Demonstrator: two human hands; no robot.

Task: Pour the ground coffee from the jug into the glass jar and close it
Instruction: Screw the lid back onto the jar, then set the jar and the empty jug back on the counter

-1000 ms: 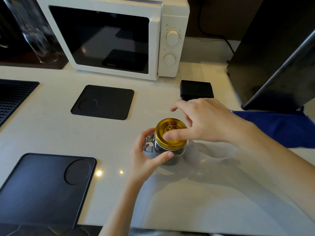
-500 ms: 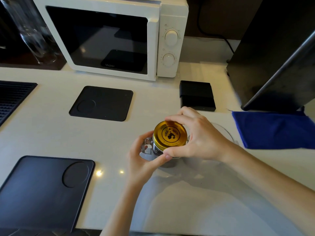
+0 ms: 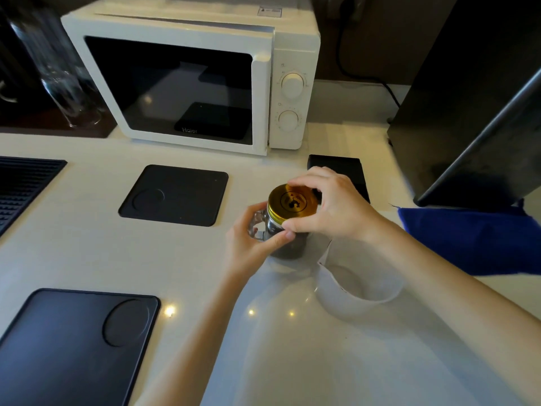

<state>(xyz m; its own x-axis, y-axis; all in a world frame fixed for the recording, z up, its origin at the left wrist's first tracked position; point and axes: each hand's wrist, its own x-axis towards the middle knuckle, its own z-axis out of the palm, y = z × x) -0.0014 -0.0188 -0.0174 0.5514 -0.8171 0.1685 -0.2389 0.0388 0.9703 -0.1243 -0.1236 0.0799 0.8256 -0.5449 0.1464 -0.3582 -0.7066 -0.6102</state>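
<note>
we see the glass jar [image 3: 288,244] standing upright on the pale surface [image 3: 87,259] near the middle, dark grounds visible through its lower wall. our left hand [image 3: 253,238] curls around the jar's left side by its glass handle, thumb and fingers closed against it. our right hand [image 3: 336,206] has its fingers pinched on the rim of the gold lid [image 3: 292,202], which sits on the jar's mouth. the translucent jug [image 3: 355,285] stands just right of and nearer than the jar. a white microwave [image 3: 190,80] sits at the far side, and a blue cloth [image 3: 474,238] lies to the right.
</note>
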